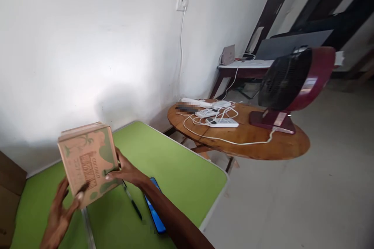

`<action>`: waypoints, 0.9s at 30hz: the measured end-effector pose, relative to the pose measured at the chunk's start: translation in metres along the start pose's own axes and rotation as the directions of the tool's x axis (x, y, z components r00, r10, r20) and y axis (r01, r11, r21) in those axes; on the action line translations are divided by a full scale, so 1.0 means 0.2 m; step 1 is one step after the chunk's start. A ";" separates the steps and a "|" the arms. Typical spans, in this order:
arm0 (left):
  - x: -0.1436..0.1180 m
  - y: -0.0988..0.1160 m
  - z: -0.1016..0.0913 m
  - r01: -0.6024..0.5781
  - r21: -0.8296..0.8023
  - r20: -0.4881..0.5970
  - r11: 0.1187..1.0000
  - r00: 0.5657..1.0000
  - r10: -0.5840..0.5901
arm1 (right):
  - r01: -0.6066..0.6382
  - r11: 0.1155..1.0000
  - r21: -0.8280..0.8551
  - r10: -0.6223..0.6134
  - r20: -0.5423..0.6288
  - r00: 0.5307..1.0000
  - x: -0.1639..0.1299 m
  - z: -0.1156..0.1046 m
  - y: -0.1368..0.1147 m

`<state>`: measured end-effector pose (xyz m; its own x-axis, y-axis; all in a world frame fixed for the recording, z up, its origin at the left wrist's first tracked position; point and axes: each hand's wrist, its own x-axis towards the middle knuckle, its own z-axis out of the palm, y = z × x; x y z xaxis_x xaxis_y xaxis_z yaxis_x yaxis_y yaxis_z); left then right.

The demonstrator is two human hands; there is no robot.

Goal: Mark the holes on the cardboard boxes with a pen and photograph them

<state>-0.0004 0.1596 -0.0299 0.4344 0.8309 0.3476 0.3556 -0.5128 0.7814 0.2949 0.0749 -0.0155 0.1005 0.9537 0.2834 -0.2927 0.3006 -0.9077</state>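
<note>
Bright soft daylight, glare on white wall [87,46], edges warped, slightly blurred

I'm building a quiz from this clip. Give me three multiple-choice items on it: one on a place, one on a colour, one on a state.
1. Where does the phone lie?
A. on the green table
B. on the round wooden table
C. on the floor

2. What colour is the fan housing?
A. white
B. dark red
C. blue

3. How is the cardboard box held?
A. lying flat, untouched
B. by one hand only
C. lifted between the left hand and right hand

Answers: 1 A, it rests on the green top beside the forearm; 2 B, the shell is maroon; 3 C, fingers grip both sides.
</note>
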 end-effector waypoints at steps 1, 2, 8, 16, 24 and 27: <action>0.12 0.00 0.12 0.028 -0.070 -0.007 0.997 1.000 -0.029 | 0.030 0.998 -0.051 -0.031 -0.035 0.999 0.03 -0.10 -0.01; 0.23 -0.01 0.23 0.025 -0.119 -0.009 0.993 1.000 -0.026 | 0.043 0.994 -0.096 -0.050 -0.074 0.996 0.06 -0.19 -0.01; 0.69 -0.10 0.81 0.038 -0.169 0.087 0.985 0.996 -0.024 | -0.047 0.977 -0.208 -0.022 -0.316 0.949 0.26 -0.69 0.13; 1.05 -0.29 1.18 0.033 -0.194 0.157 0.980 0.988 -0.002 | -0.056 0.931 -0.360 -0.082 -0.356 0.931 0.56 -1.14 0.22; 1.22 -0.35 1.27 0.080 -0.234 0.224 0.969 0.974 -0.026 | -0.133 0.896 -0.423 -0.065 -0.422 0.904 0.69 -1.26 0.30; 1.21 -0.31 1.19 0.122 -0.201 0.239 0.972 0.968 -0.072 | -0.175 0.888 -0.426 -0.049 -0.464 0.884 0.68 -1.22 0.32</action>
<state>0.2793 0.3411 -0.1165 0.5926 0.7901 0.1565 0.2320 -0.3535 0.9062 0.5213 0.2210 -0.1107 0.5444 0.8251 0.1512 0.1279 0.0964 -0.9871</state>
